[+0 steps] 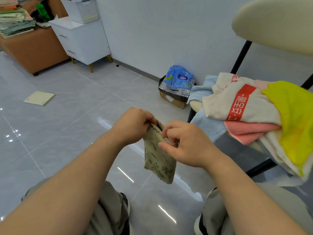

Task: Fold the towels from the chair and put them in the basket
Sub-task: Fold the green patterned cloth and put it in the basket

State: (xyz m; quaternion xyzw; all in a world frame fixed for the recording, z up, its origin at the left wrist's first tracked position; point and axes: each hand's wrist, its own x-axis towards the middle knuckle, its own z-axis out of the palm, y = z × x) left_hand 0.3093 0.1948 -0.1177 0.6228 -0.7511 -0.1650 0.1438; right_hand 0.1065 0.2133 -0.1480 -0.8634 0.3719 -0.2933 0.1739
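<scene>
Here: green towel (pixel 158 156), held up over the floor (pixel 71 116).
Left hand (pixel 133 126) and right hand (pixel 188 143) pinch its top edge; towel pile (pixel 254 107) on chair (pixel 240 55), right.

I take this for a lived-in room, home or small office, I cannot tell which; grey floor tiles (pixel 67 116) meet a white wall (pixel 160 31); a white two-drawer cabinet (pixel 83 41) stands beside a brown upholstered seat (pixel 33 51) stacked with papers (pixel 15 19); towels (pixel 245 102) heap a chair (pixel 271 22); a cardboard box (pixel 174 101) sits by the wall.

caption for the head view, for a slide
Both hands, left and right, pinch a folded green towel beside a chair piled with towels.
</scene>
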